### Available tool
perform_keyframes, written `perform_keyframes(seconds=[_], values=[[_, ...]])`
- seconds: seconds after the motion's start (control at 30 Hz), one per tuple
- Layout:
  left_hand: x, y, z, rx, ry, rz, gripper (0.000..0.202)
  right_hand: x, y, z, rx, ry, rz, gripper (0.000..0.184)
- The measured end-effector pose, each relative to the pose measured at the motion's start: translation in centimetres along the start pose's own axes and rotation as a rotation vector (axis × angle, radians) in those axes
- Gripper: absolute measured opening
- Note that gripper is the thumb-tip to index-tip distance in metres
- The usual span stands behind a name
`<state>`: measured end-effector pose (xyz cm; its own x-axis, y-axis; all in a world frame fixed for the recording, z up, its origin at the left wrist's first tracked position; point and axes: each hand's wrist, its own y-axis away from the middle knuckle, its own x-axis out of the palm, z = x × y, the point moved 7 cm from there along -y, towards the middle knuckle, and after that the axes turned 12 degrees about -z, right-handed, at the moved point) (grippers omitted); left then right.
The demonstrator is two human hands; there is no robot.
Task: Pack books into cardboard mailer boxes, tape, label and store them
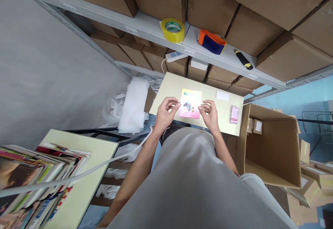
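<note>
A thin, square children's picture book point(190, 103) lies over the pale yellow tabletop point(171, 83), its cover yellow at the top and pink at the bottom, with cartoon figures and blue lettering. My left hand point(166, 113) has its curled fingers and thumb at the book's left edge. At the right edge, my right hand point(209, 115) pinches in the same way, thumb over the cover's border. Whether the book rests on the table or is slightly raised, I cannot tell. To the right are a white slip point(222, 95) and a blurred pink item point(234, 114).
Yellow tape point(172, 30), an orange and blue tape dispenser point(212, 42) and a utility knife point(243, 59) sit on the shelf ahead. An open carton point(273, 146) stands right; stacked magazines point(44, 177) and a white cable point(104, 168) are left. Bubble wrap point(134, 106) stands beside the table.
</note>
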<state>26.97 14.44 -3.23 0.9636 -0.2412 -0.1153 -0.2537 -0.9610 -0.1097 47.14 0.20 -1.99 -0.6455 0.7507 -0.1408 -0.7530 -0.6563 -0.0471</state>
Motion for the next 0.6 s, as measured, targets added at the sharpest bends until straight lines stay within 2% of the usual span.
perform_keyframes(seconds=[0.13,0.27,0.33,0.4,0.47,0.53,0.6], values=[[0.6,0.3,0.2,-0.021,-0.048,0.105,0.039,-0.4,-0.2,-0.2,0.046,-0.001,0.066,0.04],[0.8,0.3,0.5,-0.124,-0.028,0.058,0.047,0.3,-0.3,-0.3,0.153,-0.022,0.151,0.054],[1.0,0.2,0.7,-0.196,0.006,0.043,0.055,0.8,-0.2,-0.5,0.198,-0.01,0.163,0.059],[1.0,-0.1,0.4,-0.213,0.016,0.04,0.059,1.1,-0.3,-0.7,0.215,-0.014,0.166,0.066],[0.6,-0.6,-0.6,-0.128,-0.025,0.012,0.057,1.4,-0.4,-1.2,0.243,-0.062,0.168,0.071],[0.4,-0.7,-2.3,0.029,-0.095,-0.016,0.05,2.1,-0.7,-2.2,0.316,-0.142,0.189,0.076],[1.4,-0.2,-4.0,0.189,-0.179,0.015,0.04,3.6,-0.9,-3.8,0.427,-0.231,0.242,0.079]])
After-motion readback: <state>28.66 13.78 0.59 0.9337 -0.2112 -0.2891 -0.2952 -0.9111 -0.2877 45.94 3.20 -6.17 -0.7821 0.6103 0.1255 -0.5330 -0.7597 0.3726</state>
